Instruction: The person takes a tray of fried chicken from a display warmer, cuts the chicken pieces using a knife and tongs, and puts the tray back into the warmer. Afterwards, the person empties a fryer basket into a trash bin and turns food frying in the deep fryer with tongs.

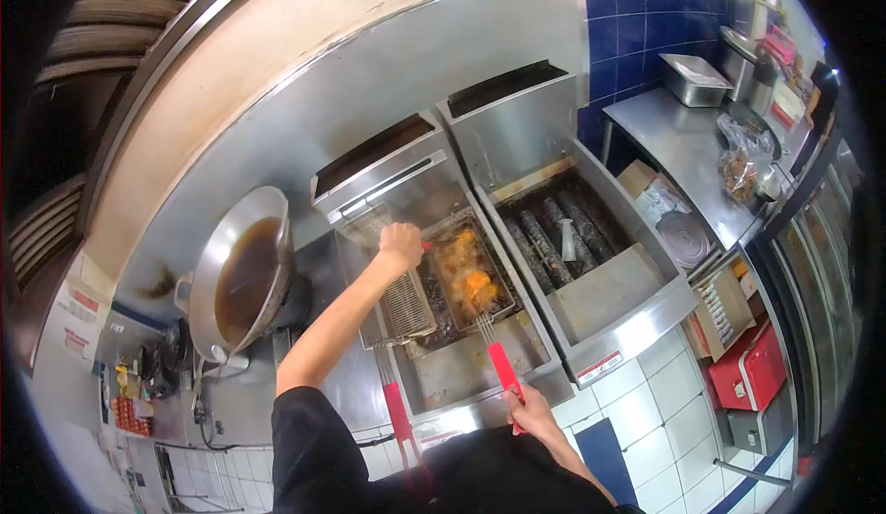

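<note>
My right hand (529,410) is wrapped round the red handle (504,366) of a fry basket (509,305). That basket sits in the fryer well, with orange-brown frying food (469,269) in bubbling oil inside it. Above the basket's left side, my left hand (400,246) is closed in a fist. A small red piece (427,245) sticks out beside its fingers; what the fist grips is mostly hidden. Under my left forearm a second wire basket (407,306) rests to the left, its red handle (397,403) pointing toward me. No food shows in it.
At the left stands a wide metal wok (277,279) of dark liquid. Right of my fryer, another fryer well (577,228) shows dark tubes. A steel table (660,126) at the far right bears a metal container (695,82) and a plastic bag (743,163). Below is a red cooler (746,371).
</note>
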{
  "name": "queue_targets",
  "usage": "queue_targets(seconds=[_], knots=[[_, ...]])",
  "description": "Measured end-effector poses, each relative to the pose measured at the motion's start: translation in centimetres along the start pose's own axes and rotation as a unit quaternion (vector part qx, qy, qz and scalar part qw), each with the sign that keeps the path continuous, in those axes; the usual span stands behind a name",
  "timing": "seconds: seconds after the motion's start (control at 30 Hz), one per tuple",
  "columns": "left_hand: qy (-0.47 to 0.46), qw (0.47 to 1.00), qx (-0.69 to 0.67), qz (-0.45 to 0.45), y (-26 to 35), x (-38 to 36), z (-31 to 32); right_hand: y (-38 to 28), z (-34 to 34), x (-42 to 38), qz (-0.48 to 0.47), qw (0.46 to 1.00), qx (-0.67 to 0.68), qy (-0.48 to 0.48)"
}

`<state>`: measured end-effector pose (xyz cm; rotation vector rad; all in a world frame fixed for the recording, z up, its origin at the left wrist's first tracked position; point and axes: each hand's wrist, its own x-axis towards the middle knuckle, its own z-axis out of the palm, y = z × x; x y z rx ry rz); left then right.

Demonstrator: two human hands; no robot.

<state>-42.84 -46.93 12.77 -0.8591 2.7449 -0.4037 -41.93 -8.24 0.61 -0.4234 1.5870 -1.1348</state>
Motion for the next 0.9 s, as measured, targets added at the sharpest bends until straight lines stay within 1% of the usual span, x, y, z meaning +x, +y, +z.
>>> queue_targets(seconds=[0.03, 0.13, 0.17, 0.2, 0.27, 0.3, 0.33, 0.4, 0.43, 0.5, 0.53, 0.57, 0.6, 0.63, 0.67, 0.7, 0.73, 0.77, 0.8, 0.83, 0.87, 0.9], knots=[[-0.007, 1.0, 0.002, 0.007, 0.0, -0.9, -0.8, -0.6, 0.0, -0.2, -0.007, 1.0, 0.021, -0.013], [-0.012, 1.0, -0.01, 0.011, 0.2, -4.2, -3.4, 4.3, -0.3, 2.0, -0.001, 0.999, 0.026, -0.031], [-0.009, 1.0, -0.022, 0.013, 0.5, -5.4, -4.3, 4.2, -0.4, 1.6, -0.003, 0.997, 0.059, -0.056], [-0.011, 0.999, -0.026, 0.015, 0.9, -6.3, -5.1, 4.2, -0.6, 1.2, 0.0, 0.997, 0.058, -0.053], [-0.034, 0.999, 0.002, 0.027, 1.4, -8.7, -7.2, 1.5, 0.0, -0.7, -0.02, 0.998, 0.061, 0.015], [-0.043, 0.999, -0.004, 0.026, 1.9, -10.0, -8.7, 1.8, -0.3, -0.3, -0.04, 0.996, 0.078, 0.001], [-0.046, 0.998, -0.004, 0.031, 2.2, -11.1, -9.6, 2.7, -0.8, 0.4, -0.027, 0.996, 0.087, -0.022], [-0.069, 0.996, 0.014, 0.045, 2.6, -12.8, -10.5, 6.1, -1.3, 1.4, -0.009, 0.995, 0.095, -0.033], [-0.046, 0.997, -0.005, 0.054, 2.5, -13.8, -10.4, 6.4, -1.9, 1.4, -0.008, 0.995, 0.093, -0.03], [-0.064, 0.996, -0.032, 0.049, 2.9, -15.9, -11.9, 7.5, -1.9, 0.0, -0.017, 0.999, 0.009, -0.039], [-0.07, 0.995, -0.057, 0.04, 3.2, -16.4, -13.0, 7.8, -2.3, -0.1, -0.015, 0.999, 0.007, -0.036], [-0.092, 0.993, -0.068, 0.034, 3.6, -17.1, -13.7, 8.4, -2.4, -0.6, -0.04, 0.999, -0.031, 0.0], [-0.093, 0.993, -0.071, 0.035, 3.9, -17.4, -13.3, 8.8, -2.5, -0.9, -0.067, 0.995, -0.069, 0.035], [-0.087, 0.993, -0.061, 0.048, 4.1, -17.7, -12.6, 9.1, -2.6, -1.1, -0.097, 0.99, -0.066, 0.083], [-0.08, 0.994, -0.051, 0.06, 4.2, -18.1, -12.2, 9.3, -3.1, -1.4, -0.098, 0.989, -0.07, 0.08], [-0.118, 0.99, -0.057, 0.054, 4.8, -18.2, -12.5, 7.9, -3.7, -2.4, -0.074, 0.991, -0.02, 0.107], [-0.119, 0.99, -0.06, 0.05, 5.2, -18.3, -11.9, 7.1, -4.0, -3.0, -0.049, 0.99, 0.029, 0.133], [-0.124, 0.988, -0.073, 0.055, 5.5, -18.4, -10.8, 7.6, -4.3, -3.1, -0.07, 0.984, 0.048, 0.155], [-0.129, 0.986, -0.086, 0.06, 5.8, -18.4, -9.9, 8.0, -4.8, -3.1, -0.07, 0.985, 0.043, 0.151], [-0.129, 0.982, -0.126, 0.061, 6.1, -18.5, -9.5, 7.9, -5.1, -3.3, -0.055, 0.984, 0.058, 0.16], [-0.128, 0.981, -0.131, 0.055, 6.6, -18.4, -8.7, 7.8, -5.5, -3.6, -0.04, 0.982, 0.072, 0.17], [-0.11, 0.982, -0.142, 0.059, 7.0, -18.3, -7.7, 7.7, -5.6, -3.8, -0.041, 0.983, 0.063, 0.165]])
